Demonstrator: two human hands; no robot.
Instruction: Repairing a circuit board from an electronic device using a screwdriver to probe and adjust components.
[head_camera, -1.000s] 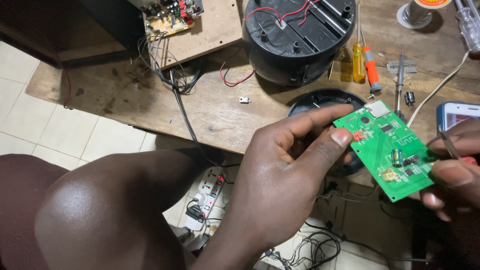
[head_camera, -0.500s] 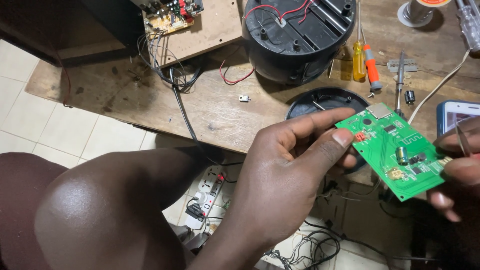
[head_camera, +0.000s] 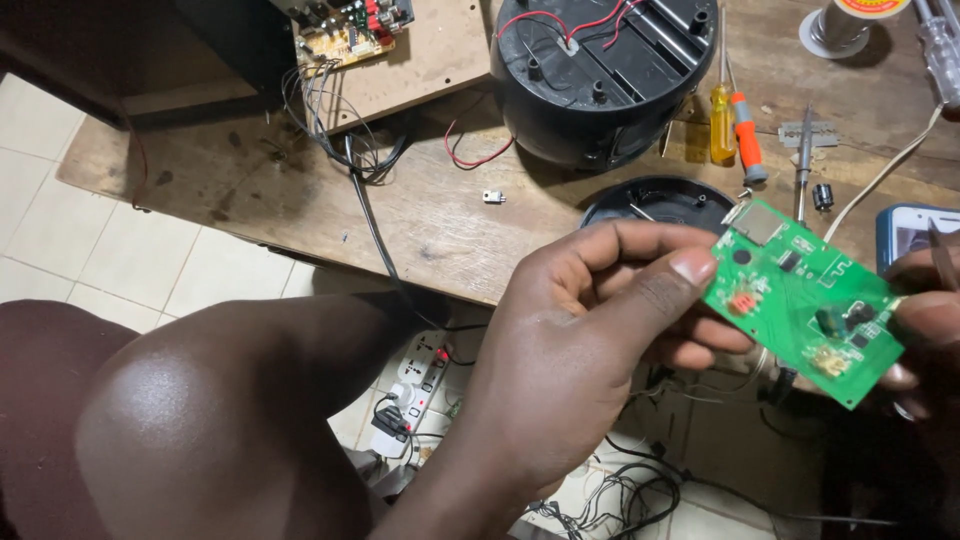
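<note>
A small green circuit board hangs tilted in front of the workbench edge at the right. My left hand pinches its left edge between thumb and forefinger. At the frame's right edge my right hand holds the board's right end, and a thin dark tool sticks up from its fingers. Most of the right hand is cut off by the frame.
On the wooden bench sit a round black housing with red wires, a black round lid, a yellow and an orange screwdriver, a phone and a solder reel. A power strip and cables lie on the floor.
The board has tilted slightly and shifted a little right. My right hand has slid further toward the frame's edge, with its thin tool lifted off the board.
</note>
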